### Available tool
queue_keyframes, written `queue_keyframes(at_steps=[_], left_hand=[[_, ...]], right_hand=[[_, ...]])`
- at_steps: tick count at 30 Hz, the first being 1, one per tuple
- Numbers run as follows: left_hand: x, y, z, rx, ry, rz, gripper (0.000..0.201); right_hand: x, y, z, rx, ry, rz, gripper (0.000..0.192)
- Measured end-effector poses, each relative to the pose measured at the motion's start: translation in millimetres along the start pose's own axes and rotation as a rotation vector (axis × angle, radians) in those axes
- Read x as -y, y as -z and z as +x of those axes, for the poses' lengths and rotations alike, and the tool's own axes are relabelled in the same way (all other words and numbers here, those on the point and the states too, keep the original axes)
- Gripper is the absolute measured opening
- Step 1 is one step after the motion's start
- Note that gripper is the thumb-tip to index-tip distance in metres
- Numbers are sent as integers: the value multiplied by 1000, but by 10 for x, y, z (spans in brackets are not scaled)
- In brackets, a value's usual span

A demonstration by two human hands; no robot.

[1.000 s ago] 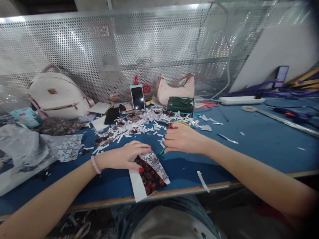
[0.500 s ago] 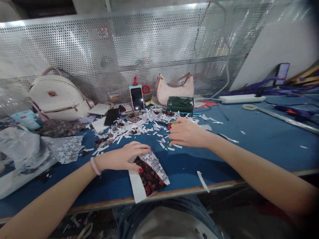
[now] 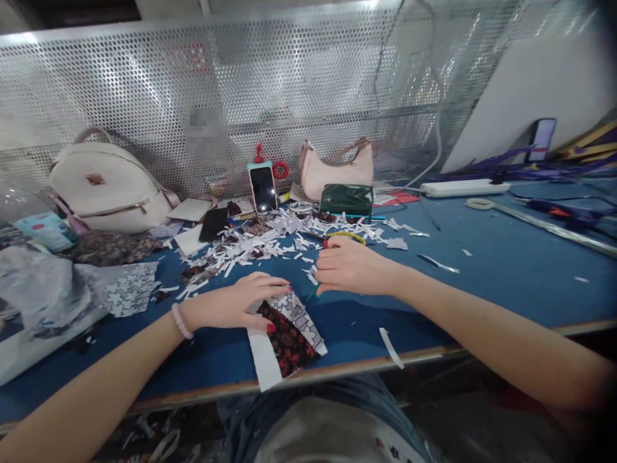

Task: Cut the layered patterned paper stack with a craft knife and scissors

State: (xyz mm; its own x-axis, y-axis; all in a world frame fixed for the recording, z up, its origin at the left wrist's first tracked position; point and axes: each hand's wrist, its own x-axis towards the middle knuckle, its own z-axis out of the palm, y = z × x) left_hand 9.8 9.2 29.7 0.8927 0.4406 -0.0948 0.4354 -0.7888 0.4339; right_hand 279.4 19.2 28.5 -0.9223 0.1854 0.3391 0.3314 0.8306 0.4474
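Floral fabric swatch (image 3: 287, 334) overhangs the surface (image 3: 482, 276) edge under the flat, spread left hand (image 3: 241, 303); right hand (image 3: 349, 269) grips a green pen (image 3: 313, 292), which could snag or drag it off.

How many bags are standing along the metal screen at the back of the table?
2: a white backpack at the left, and a small pink handbag near the middle, behind the dark green pouch. Others may be hidden.

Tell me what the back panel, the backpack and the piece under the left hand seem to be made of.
Back panel: likely sheet metal, silvery and shiny, punched with rows of round holes.
Backpack: probably faux leather, smooth cream surface with a soft sheen.
Piece under the left hand: seemingly printed fabric on white paper backing; red floral on black, matte.
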Motion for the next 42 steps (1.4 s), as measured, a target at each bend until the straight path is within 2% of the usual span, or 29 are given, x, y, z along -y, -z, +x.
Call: queue_keyframes(at_steps=[12,22,25,30,36,39,42], left_hand=[[7,-4,5,0,-2,-6,61],[1,8,-3,31,35,0,63],[-9,12,-2,31,26,-4,61],[-4,1,6,14,4,4,61],[11,-6,4,20,12,23,63],[-7,8,-9,28,-3,93,55],[-51,19,-19,-28,-70,229,36]], right_hand=[[-66,47,4,53,54,-54,39],[-167,-127,-103,35,-64,162,44],[-143,-103,-89,17,-76,175,43],[-58,-83,-42,35,-19,122,42],[-65,-60,-54,48,-20,89,42],[-73,-52,-64,40,-4,94,41],[-74,-71,-73,47,-5,106,42]])
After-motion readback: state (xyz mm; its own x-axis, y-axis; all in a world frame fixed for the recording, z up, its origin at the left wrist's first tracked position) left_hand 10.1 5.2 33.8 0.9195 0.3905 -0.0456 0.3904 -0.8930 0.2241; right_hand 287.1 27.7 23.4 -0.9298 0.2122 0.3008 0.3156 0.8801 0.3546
